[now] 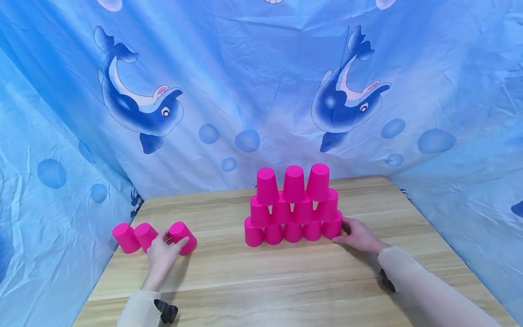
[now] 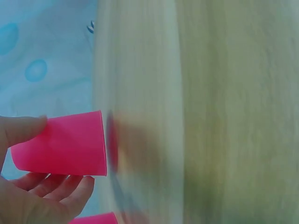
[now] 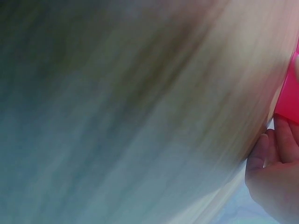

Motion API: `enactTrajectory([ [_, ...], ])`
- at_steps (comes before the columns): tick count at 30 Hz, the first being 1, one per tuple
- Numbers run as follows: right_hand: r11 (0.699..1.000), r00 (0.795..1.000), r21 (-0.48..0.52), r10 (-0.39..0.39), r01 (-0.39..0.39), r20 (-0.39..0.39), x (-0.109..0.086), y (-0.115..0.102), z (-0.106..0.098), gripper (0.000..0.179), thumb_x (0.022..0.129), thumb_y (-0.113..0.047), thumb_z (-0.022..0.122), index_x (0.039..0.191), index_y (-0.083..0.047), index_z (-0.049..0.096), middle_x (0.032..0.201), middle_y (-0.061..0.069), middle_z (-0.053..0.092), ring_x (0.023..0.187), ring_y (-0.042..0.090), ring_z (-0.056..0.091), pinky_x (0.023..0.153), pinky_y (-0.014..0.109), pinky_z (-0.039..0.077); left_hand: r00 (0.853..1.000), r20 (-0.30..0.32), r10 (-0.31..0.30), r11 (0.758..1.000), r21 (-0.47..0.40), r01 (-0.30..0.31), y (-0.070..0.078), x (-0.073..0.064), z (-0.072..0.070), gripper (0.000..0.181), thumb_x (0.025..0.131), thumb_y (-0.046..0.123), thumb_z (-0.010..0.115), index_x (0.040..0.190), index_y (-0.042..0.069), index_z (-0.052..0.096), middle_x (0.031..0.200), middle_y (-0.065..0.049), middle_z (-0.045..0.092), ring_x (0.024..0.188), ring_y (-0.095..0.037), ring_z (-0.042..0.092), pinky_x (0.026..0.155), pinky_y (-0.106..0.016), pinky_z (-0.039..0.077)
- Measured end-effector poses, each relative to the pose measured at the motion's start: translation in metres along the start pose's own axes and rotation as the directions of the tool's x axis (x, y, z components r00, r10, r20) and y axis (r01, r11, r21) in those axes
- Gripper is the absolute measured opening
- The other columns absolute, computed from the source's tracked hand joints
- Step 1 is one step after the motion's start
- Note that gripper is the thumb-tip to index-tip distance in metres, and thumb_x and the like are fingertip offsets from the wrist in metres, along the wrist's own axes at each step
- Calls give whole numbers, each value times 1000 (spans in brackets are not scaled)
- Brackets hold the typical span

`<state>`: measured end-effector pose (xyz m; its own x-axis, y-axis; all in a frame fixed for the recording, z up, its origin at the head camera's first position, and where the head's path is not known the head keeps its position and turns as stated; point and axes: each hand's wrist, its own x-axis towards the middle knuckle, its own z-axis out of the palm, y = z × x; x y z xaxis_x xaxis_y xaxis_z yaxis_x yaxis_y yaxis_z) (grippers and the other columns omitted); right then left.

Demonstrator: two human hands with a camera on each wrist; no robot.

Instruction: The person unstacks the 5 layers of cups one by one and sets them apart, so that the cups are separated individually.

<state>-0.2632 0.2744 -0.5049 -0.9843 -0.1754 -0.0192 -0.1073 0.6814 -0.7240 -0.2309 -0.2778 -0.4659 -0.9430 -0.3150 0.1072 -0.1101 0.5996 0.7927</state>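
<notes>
My left hand (image 1: pixel 161 256) grips an upside-down pink plastic cup (image 1: pixel 179 232) between thumb and fingers at the table's left. The left wrist view shows that cup (image 2: pixel 70 144) with its rim close over the wood, a small gap and reflection beside it. Two more upside-down cups (image 1: pixel 125 237) stand left of this hand, one partly behind it. At the right, my right hand (image 1: pixel 361 236) holds the rightmost bottom cup (image 1: pixel 332 229) of a three-row stack, thumb at its near side and fingers behind. Three cups (image 1: pixel 294 184) form the top row.
The stack's middle row (image 1: pixel 260 212) and bottom row (image 1: pixel 254 232) each have several cups, side by side. Everything stands on a wooden table (image 1: pixel 286 281). A blue dolphin-print curtain (image 1: pixel 261 91) hangs behind and along both sides. A black wrist strap (image 1: pixel 165 311) is on the left sleeve.
</notes>
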Motion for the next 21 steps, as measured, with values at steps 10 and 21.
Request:
enactTrajectory([
  [10, 1000, 1000, 5, 5, -5, 1, 1, 0, 2, 79, 75, -33, 82, 139, -3, 46, 132, 17, 52, 121, 39, 47, 95, 51, 43, 1000, -31, -3, 1000, 14, 4, -15, 1, -12, 62, 84, 19, 73, 131, -10, 43, 120, -33, 53, 109, -45, 52, 92, -55, 42],
  [21, 1000, 1000, 22, 1, -1, 3, -1, 1, 0, 77, 76, -31, 81, 139, -3, 46, 132, 16, 52, 122, 39, 47, 95, 49, 43, 999, -42, -31, 999, 22, 32, -22, 5, -19, 62, 86, 24, 71, 131, -9, 43, 119, -33, 53, 107, -45, 53, 91, -55, 43],
])
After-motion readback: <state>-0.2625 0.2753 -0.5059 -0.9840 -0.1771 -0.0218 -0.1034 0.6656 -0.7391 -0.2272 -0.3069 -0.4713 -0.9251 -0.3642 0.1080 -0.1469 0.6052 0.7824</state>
